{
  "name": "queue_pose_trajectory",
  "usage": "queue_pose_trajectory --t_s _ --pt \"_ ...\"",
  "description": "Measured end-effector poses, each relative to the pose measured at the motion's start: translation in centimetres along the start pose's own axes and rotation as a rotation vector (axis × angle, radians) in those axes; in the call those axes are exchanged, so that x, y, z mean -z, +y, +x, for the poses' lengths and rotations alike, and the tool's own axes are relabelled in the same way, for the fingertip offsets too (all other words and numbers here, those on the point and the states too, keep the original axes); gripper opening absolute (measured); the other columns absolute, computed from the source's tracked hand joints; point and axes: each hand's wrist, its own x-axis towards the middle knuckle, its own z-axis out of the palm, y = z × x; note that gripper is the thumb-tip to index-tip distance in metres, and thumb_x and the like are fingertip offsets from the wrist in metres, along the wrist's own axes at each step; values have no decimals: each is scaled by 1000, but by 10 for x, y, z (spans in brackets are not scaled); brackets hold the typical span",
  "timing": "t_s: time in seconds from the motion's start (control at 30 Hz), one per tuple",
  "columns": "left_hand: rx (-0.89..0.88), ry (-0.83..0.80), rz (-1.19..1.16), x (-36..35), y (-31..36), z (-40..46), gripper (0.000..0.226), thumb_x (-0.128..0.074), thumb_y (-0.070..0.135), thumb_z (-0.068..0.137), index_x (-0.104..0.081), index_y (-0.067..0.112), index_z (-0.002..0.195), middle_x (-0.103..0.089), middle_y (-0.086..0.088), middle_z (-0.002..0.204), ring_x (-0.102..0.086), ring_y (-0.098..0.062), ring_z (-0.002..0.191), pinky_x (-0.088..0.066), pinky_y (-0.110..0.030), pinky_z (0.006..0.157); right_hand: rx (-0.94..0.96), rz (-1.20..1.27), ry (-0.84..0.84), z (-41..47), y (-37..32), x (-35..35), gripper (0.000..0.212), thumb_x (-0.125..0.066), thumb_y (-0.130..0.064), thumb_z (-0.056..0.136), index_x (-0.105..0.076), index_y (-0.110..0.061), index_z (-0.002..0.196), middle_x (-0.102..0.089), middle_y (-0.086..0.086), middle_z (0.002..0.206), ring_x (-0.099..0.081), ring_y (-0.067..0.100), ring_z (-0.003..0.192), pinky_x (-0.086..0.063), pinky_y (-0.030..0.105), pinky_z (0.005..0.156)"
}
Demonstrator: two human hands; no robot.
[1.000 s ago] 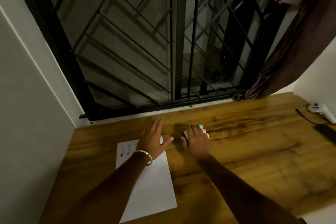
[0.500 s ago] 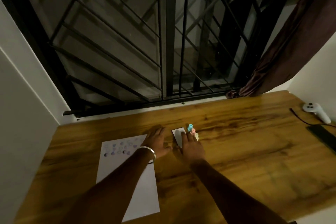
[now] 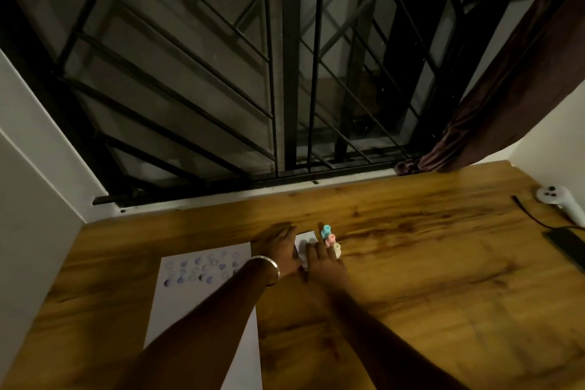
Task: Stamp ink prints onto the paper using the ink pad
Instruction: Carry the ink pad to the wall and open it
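Observation:
A white sheet of paper lies on the wooden table, with several bluish ink prints in rows near its far end. To its right sits a small white ink pad. Three small stamps, turquoise, pink and cream, stand in a row just right of the pad. My left hand, with a silver bangle on the wrist, rests against the pad's left side. My right hand lies on the pad's near right part, fingers over it. Whether either hand grips the pad is unclear.
A barred window stands behind the table's far edge. A dark curtain hangs at the back right. A white controller, a black cable and a dark flat device lie at the right edge. White walls close both sides.
My left hand has left the paper and moved right to the ink pad. The view has shifted, uncovering the rows of prints. My right hand stays at the pad.

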Motion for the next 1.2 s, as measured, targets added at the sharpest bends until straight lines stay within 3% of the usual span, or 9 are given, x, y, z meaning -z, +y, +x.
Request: queue_pose_trajectory --t_s 0.17,0.47,0.53,0.6,0.7,0.77,0.9,1.03,1.2 --pt "30 -53 -33 -9 -3 11 78 -57 36 90 -13 20 152 -30 -9 155 -36 -29 138 -33 -39 113 -37 44 51 0 1 -7 68 -40 -50 93 -20 -19 149 -22 10 158 -24 32 144 -33 45 109" --pt "63 -47 -105 -19 -4 19 70 -56 27 90 -20 17 150 -28 -8 156 -30 -27 142 -29 -37 115 -28 30 27 5 1 -4 60 -39 -42 98 -24 -15 149 -27 16 155 -29 34 141 -32 45 109" --pt "67 -46 -89 -19 -6 20 74 -60 31 88 -21 18 150 -26 -7 157 -28 -27 143 -27 -39 117 -8 -3 102 3 -3 2 64 -64 -44 84 -49 -10 136 -51 21 139 -52 34 126 -48 41 96" --pt "58 -32 -51 -18 -9 21 76 -61 36 86 -22 19 150 -26 -6 157 -25 -27 144 -25 -39 118 -15 -37 144 -1 -5 5 64 -86 -46 56 -71 -13 109 -71 15 108 -71 29 95 -59 33 69" --pt "25 -6 19 -15 -14 17 77 -61 43 85 -22 25 149 -23 -3 158 -16 -26 147 -20 -44 120 51 8 116 -1 -5 2 64 -71 -41 77 -55 -10 131 -57 21 131 -59 37 115 -52 40 89" --pt "9 11 65 -13 -17 12 79 -61 47 84 -20 29 149 -20 -1 158 -10 -27 148 -19 -46 120 92 43 136 -2 -4 1 61 -63 -35 84 -48 -6 136 -52 25 133 -54 44 117 -49 47 92" --pt "33 3 -24 -6 -24 0 81 -65 44 82 -20 32 149 -24 -4 156 -21 -30 145 -27 -44 117 133 -23 142 -8 -9 11 64 -79 -38 68 -63 -7 121 -66 21 113 -68 37 98 -59 40 77" --pt "81 7 -56 5 -35 -17 80 -68 38 81 -23 30 147 -31 -8 152 -35 -32 138 -36 -46 110 225 0 129 -13 -19 10 68 -58 -36 88 -32 -13 147 -37 17 148 -40 33 135 -37 41 111" --pt "93 65 -118 18 -59 -42 73 -71 37 80 -37 23 142 -43 -7 146 -45 -29 131 -42 -44 107 289 34 170 -16 -45 9 65 -56 -36 92 -29 -17 148 -34 11 152 -39 30 136 -39 40 112"
